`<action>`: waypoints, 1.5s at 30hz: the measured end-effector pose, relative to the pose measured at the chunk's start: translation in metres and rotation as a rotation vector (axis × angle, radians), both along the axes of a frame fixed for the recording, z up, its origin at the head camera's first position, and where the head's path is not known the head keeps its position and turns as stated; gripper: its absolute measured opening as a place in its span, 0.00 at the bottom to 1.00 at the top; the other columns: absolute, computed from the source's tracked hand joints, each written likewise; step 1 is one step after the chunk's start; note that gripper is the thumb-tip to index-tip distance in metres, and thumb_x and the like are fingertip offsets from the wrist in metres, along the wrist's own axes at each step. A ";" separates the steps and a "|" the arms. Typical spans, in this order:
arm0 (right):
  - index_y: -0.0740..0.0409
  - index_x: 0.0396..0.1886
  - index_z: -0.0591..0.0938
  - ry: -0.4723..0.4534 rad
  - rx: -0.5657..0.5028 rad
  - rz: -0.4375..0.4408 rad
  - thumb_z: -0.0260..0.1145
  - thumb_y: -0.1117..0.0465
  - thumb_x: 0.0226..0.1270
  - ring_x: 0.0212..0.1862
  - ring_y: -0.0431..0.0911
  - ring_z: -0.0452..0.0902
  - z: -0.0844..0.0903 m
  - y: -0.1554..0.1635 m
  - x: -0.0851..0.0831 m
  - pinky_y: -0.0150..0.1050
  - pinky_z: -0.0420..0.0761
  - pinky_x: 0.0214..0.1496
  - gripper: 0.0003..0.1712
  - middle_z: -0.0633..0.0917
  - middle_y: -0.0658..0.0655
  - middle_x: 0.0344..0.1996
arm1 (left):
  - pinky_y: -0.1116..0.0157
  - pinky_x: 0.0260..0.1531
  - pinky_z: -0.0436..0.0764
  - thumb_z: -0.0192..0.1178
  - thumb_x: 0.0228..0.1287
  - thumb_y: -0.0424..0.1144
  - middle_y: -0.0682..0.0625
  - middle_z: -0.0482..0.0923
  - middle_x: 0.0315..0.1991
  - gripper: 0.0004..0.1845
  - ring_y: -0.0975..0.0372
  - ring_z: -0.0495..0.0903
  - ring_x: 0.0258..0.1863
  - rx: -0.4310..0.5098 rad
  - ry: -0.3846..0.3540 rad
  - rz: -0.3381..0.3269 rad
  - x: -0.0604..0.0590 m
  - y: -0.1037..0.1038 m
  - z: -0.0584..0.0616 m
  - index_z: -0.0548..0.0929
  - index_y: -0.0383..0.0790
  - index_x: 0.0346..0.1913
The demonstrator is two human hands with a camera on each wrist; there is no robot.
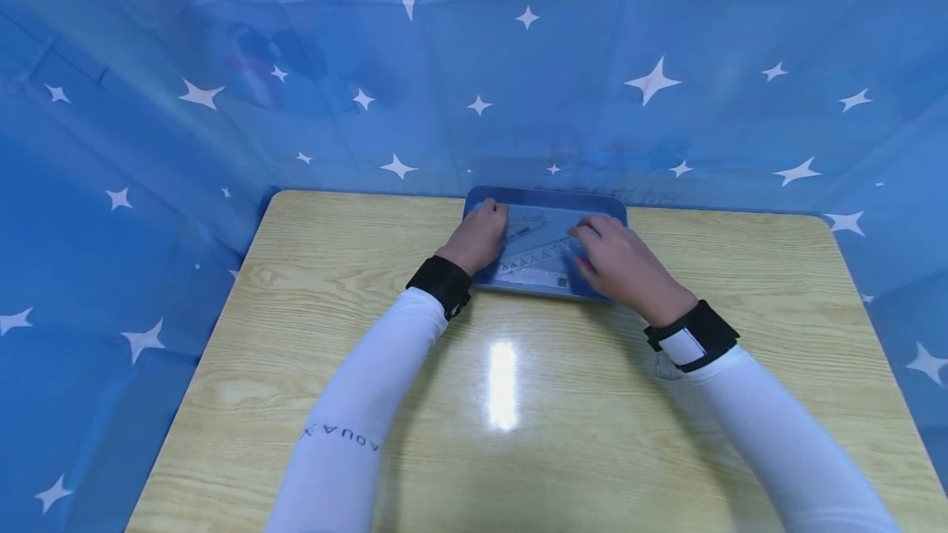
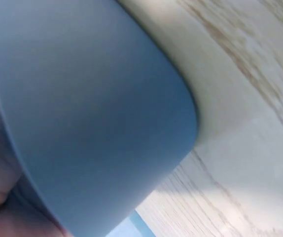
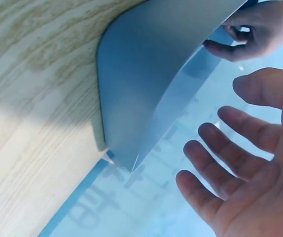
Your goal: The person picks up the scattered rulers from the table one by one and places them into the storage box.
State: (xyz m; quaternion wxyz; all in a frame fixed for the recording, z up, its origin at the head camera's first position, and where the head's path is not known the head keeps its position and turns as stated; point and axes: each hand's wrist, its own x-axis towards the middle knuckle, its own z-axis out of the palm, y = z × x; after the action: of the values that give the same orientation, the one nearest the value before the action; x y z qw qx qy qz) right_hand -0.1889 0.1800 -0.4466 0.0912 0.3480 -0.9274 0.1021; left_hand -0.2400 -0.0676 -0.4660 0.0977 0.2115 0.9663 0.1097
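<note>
While hands [image 1: 551,249] lift flap [image 3: 146,74], rulers [image 1: 535,252] in pouch [image 1: 544,206]

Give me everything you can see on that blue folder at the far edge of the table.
The blue folder lies flat-bottomed at the wooden table's far edge, against the starry cloth. It looks like thin, flexible, matte plastic with rounded corners. Its cover is lifted and curved upward, showing a translucent sheet with faint printed marks beneath. The left hand grips the cover's left edge; the right hand hovers with spread fingers over the inside.

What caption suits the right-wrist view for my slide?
Open right hand hovers beside a curled blue plastic sheet.
</note>
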 end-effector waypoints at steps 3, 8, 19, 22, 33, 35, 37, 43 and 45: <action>0.68 0.55 0.83 0.001 0.007 -0.012 0.75 0.63 0.64 0.53 0.60 0.81 -0.001 0.005 0.004 0.56 0.82 0.56 0.22 0.83 0.67 0.50 | 0.56 0.58 0.82 0.61 0.76 0.37 0.34 0.72 0.67 0.28 0.47 0.80 0.60 -0.022 -0.001 0.009 0.000 0.000 -0.003 0.69 0.31 0.73; 0.67 0.55 0.83 -0.018 0.011 -0.046 0.75 0.63 0.64 0.54 0.60 0.81 -0.002 0.013 0.009 0.55 0.83 0.54 0.22 0.83 0.66 0.51 | 0.55 0.60 0.81 0.63 0.75 0.40 0.36 0.73 0.68 0.29 0.46 0.78 0.63 -0.048 -0.001 0.012 0.000 0.000 -0.005 0.70 0.32 0.72; 0.67 0.58 0.82 -0.054 0.026 -0.111 0.74 0.61 0.66 0.56 0.61 0.80 -0.001 0.024 0.019 0.57 0.81 0.58 0.23 0.83 0.68 0.53 | 0.55 0.59 0.82 0.64 0.74 0.43 0.38 0.75 0.66 0.28 0.45 0.80 0.60 -0.069 0.042 -0.001 0.001 -0.001 -0.004 0.73 0.32 0.69; 0.68 0.57 0.82 -0.035 0.022 -0.115 0.75 0.61 0.65 0.56 0.61 0.80 0.000 0.027 0.023 0.57 0.81 0.59 0.24 0.83 0.68 0.53 | 0.55 0.61 0.81 0.63 0.74 0.45 0.38 0.75 0.66 0.28 0.45 0.79 0.62 -0.058 0.057 -0.001 0.005 -0.002 -0.002 0.74 0.33 0.69; 0.70 0.56 0.82 0.004 0.004 -0.147 0.76 0.62 0.63 0.58 0.64 0.79 0.004 0.042 0.041 0.60 0.81 0.59 0.25 0.82 0.70 0.54 | 0.54 0.64 0.78 0.57 0.79 0.47 0.39 0.74 0.67 0.26 0.45 0.75 0.65 0.031 0.107 -0.065 0.033 0.007 0.015 0.74 0.35 0.70; 0.71 0.56 0.81 0.005 -0.009 -0.168 0.75 0.63 0.63 0.58 0.65 0.78 0.005 0.048 0.045 0.61 0.80 0.58 0.25 0.82 0.71 0.54 | 0.54 0.66 0.77 0.57 0.79 0.48 0.40 0.74 0.67 0.26 0.46 0.75 0.65 0.033 0.126 -0.088 0.038 0.010 0.016 0.74 0.35 0.70; 0.72 0.57 0.80 -0.007 -0.024 -0.208 0.74 0.64 0.64 0.58 0.66 0.77 0.005 0.054 0.050 0.63 0.80 0.57 0.25 0.81 0.72 0.55 | 0.53 0.67 0.75 0.57 0.79 0.48 0.39 0.74 0.67 0.26 0.46 0.75 0.66 0.044 0.142 -0.107 0.043 0.012 0.018 0.75 0.35 0.69; 0.76 0.61 0.76 -0.160 -0.049 -0.390 0.67 0.65 0.69 0.60 0.72 0.73 0.003 0.077 0.063 0.68 0.75 0.58 0.26 0.76 0.78 0.59 | 0.53 0.65 0.78 0.57 0.79 0.48 0.41 0.74 0.69 0.24 0.46 0.75 0.66 0.056 0.191 -0.142 0.059 0.017 0.020 0.76 0.38 0.69; 0.78 0.62 0.74 -0.219 -0.040 -0.458 0.64 0.64 0.71 0.60 0.74 0.71 0.001 0.084 0.067 0.69 0.74 0.58 0.26 0.74 0.80 0.60 | 0.54 0.61 0.81 0.57 0.79 0.48 0.41 0.74 0.68 0.24 0.47 0.77 0.63 0.071 0.210 -0.152 0.062 0.019 0.020 0.76 0.38 0.68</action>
State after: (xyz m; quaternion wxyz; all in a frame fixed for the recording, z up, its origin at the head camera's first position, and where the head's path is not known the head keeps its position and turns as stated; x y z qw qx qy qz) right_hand -0.1221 0.2642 -0.4459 0.0180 0.1140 -0.9842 0.1343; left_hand -0.1776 -0.0482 -0.4463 -0.0036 0.2979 0.9479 0.1132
